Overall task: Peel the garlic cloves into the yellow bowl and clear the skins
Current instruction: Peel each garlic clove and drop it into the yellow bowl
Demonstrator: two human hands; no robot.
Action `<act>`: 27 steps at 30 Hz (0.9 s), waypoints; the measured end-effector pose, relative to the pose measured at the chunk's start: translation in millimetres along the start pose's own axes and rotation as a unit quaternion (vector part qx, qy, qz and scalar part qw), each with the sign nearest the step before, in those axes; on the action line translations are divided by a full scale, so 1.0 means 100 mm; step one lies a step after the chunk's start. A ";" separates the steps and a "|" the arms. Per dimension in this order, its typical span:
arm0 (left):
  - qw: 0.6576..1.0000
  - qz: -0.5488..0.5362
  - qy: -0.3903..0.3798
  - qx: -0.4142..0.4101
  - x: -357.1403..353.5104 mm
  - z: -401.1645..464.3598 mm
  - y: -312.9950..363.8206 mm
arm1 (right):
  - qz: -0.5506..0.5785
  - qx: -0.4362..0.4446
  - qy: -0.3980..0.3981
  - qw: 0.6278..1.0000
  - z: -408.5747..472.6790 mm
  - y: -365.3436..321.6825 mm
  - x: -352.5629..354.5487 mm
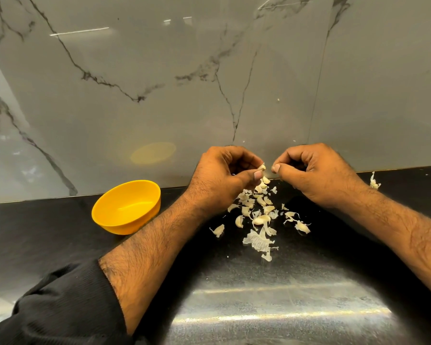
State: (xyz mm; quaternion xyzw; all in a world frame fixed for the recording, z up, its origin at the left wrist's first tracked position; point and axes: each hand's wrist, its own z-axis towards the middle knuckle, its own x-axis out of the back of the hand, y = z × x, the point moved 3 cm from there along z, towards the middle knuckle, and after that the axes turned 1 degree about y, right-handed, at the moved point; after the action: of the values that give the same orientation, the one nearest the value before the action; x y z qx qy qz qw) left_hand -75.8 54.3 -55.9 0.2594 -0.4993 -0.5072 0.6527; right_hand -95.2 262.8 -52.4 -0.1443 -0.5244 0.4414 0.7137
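My left hand [222, 175] pinches a small garlic clove [261, 167] between thumb and curled fingers, above a pile of cloves and papery skins [259, 212] on the black counter. My right hand [319, 173] is curled, its thumb and fingertips a little to the right of the clove; whether it pinches any skin I cannot make out. The yellow bowl [102, 210] stands to the left of my left forearm, and it looks empty inside.
A grey marble wall [159, 83] rises directly behind my hands. One stray skin piece [374, 182] lies at the wall's foot on the right. The glossy black counter [271, 307] stretches toward me. A black sleeve [67, 310] covers my left upper forearm.
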 end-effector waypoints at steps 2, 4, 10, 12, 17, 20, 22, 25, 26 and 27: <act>1.000 0.024 0.010 -0.009 0.01 0.01 0.00 | 0.053 -0.008 -0.028 0.998 -0.01 -0.02 -0.01; 0.998 0.058 0.021 -0.021 0.02 0.01 0.00 | 0.095 -0.014 -0.057 0.994 -0.02 -0.05 -0.02; 0.994 0.095 0.033 -0.044 0.01 0.01 0.00 | 0.094 -0.017 -0.077 0.992 -0.03 -0.06 -0.05; 0.993 0.099 0.034 -0.048 0.00 0.00 0.01 | 0.094 -0.017 -0.076 0.992 -0.02 -0.04 -0.05; 0.991 0.112 0.045 -0.053 -0.02 -0.02 0.03 | 0.094 -0.012 -0.083 0.992 -0.03 -0.04 -0.06; 0.989 0.125 0.047 -0.060 -0.04 -0.03 0.04 | 0.080 -0.009 -0.078 0.994 -0.02 -0.04 -0.07; 0.988 0.136 0.041 -0.062 -0.06 -0.03 0.05 | 0.047 -0.001 -0.071 0.996 -0.02 -0.04 -0.08; 0.986 0.152 0.033 -0.063 -0.08 -0.03 0.05 | -0.009 0.013 -0.058 0.998 -0.02 -0.06 -0.09; 0.985 0.154 0.033 -0.064 -0.09 -0.03 0.05 | -0.024 0.015 -0.054 0.998 -0.02 -0.06 -0.10; 0.985 0.154 0.033 -0.066 -0.09 -0.03 0.05 | -0.036 0.018 -0.053 0.998 -0.02 -0.07 -0.11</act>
State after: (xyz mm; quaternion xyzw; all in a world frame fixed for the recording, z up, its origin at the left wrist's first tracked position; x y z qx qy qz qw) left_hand -71.1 64.0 -55.9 0.1526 -0.4771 -0.4232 0.7549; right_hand -90.8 250.9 -55.2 -0.0892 -0.5585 0.4318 0.7027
